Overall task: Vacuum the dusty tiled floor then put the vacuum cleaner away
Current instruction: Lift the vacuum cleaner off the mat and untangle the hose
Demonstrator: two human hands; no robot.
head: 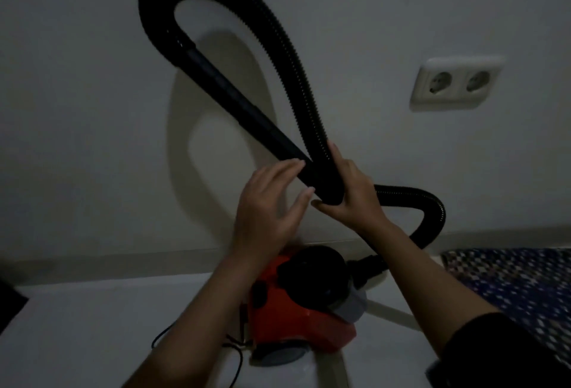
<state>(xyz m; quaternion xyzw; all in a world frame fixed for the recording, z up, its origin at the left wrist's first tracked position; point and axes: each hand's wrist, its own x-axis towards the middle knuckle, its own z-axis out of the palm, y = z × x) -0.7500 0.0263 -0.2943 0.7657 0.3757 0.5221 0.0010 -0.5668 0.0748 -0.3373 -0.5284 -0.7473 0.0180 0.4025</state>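
Dim room, pale wall (92,78) meeting a pale tiled floor (92,325) at a low skirting; light level poor, colours muted. Double socket (457,82) on the wall, up and to the right of the grip, both outlets bare.

Right hand (349,189) is closed around the black ribbed hose (296,78) where it crosses the rigid tube (234,94); fingers wrap both, thumb underneath. Left hand (268,205) sits just left of that grip, fingers spread and loose, fingertips touching or nearly touching the tube's lower end; not clamped on anything.

Hose appearance: matte black, finely corrugated. From the grip it rises, bends in a tight loop at the top and joins the smooth straight tube, which runs back down to the grip. Loop casts a soft shadow on the wall behind. Below and right of the grip the hose swings out in a second bend, then drops to the vacuum cleaner body (296,310).

Body stands on the floor directly beneath the hands: red shell, black round top, greyish part on its right side. Thin dark cord (238,360) trails at its lower left. Patterned blue-and-white fabric (525,288) lies low right of the grip.
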